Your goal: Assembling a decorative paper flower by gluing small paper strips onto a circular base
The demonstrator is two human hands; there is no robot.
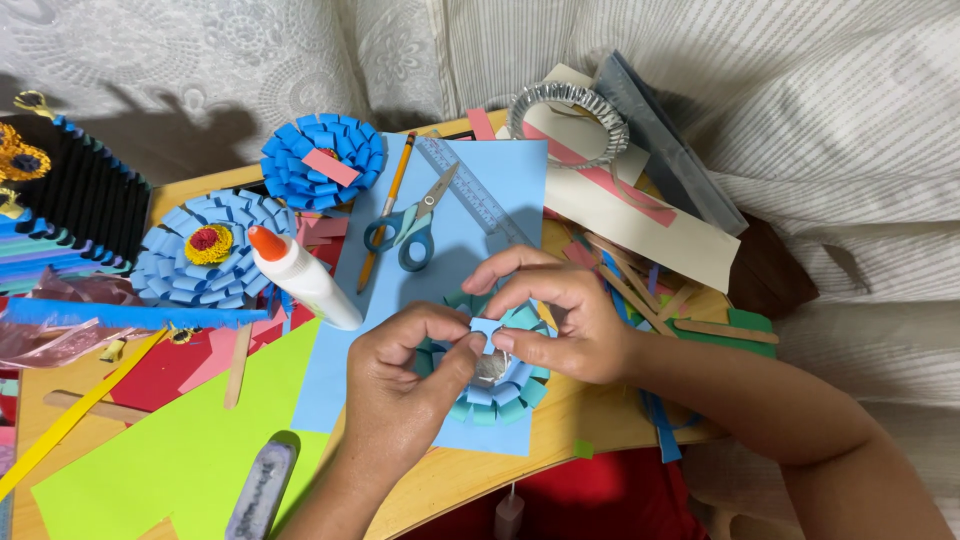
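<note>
Bench carries a light blue paper sheet, and on its near part lies a teal and blue paper rosette. Left hand and right hand meet just above the rosette, both pinching one small blue paper strip between fingertips.

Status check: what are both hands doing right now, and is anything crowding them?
Left hand and right hand pinch small blue paper loop over half-built blue-and-teal paper rosette. White glue bottle lies nearby left, apart.
</note>
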